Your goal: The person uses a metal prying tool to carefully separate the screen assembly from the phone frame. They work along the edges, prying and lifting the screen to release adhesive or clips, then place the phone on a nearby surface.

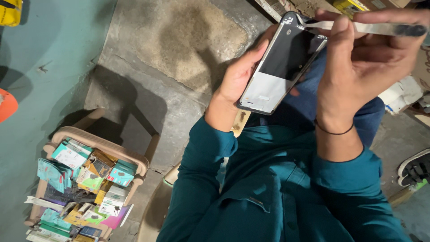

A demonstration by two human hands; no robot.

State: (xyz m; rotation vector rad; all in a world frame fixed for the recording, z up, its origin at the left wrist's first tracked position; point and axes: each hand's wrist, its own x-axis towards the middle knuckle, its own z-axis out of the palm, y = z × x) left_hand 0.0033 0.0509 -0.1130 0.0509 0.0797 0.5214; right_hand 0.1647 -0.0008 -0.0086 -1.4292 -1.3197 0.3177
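The left hand cradles an opened phone from beneath, fingers curled round its long edge, so the device lies tilted with its inner side up: a black panel over the upper half, a pale grey plate over the lower. The right hand is closed on a pair of metal tweezers, pinched between thumb and fingers, their tips meeting the phone's top corner near the camera cut-out. A thin black band circles the right wrist, and both arms wear teal sleeves.

Down on the concrete floor to the left stands a tan plastic basket, open-topped with a rolled rim. It is crammed with small cardboard boxes, mostly teal and white, with some yellow, green and pink ones, stacked loosely and spilling past the near edge. A dark shoe with a white sole sits at the right edge.
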